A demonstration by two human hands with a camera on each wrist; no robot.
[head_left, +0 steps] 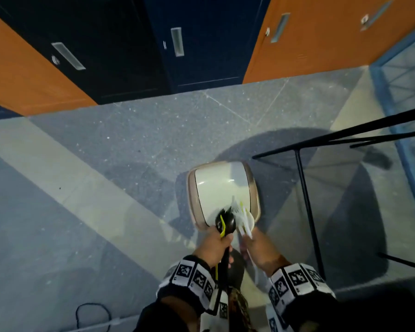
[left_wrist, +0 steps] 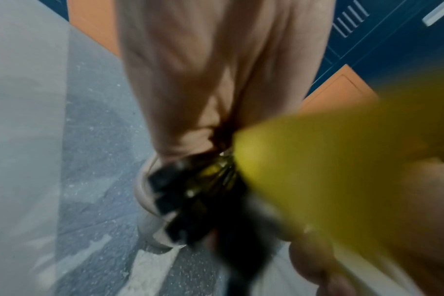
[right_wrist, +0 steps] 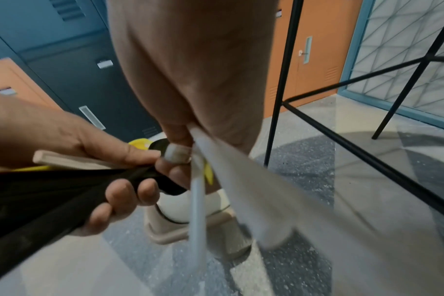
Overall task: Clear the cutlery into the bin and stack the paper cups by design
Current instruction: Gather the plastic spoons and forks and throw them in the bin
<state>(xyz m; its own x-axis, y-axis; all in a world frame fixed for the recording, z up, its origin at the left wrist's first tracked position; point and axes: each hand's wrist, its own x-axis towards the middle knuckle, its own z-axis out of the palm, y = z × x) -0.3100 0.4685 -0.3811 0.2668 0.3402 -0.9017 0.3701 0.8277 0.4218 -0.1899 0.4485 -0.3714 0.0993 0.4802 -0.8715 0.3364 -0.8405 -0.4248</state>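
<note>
A cream bin (head_left: 223,188) with a beige rim and a shut swing lid stands on the floor by a black table frame. My left hand (head_left: 213,245) grips a bundle of black and yellow plastic cutlery (head_left: 225,222), its tips above the bin's near edge. In the left wrist view this black and yellow cutlery (left_wrist: 203,192) shows blurred beyond the fingers. My right hand (head_left: 259,248) holds several white plastic cutlery pieces (head_left: 244,221), also over the bin's near rim. The right wrist view shows the white cutlery (right_wrist: 198,200), the left hand (right_wrist: 119,180) and the bin (right_wrist: 190,220) below.
Black metal table legs and rails (head_left: 307,200) stand right of the bin. Orange lockers (head_left: 321,37) and dark blue lockers (head_left: 201,44) line the far wall. A black cable (head_left: 91,315) lies on the grey speckled floor at the lower left.
</note>
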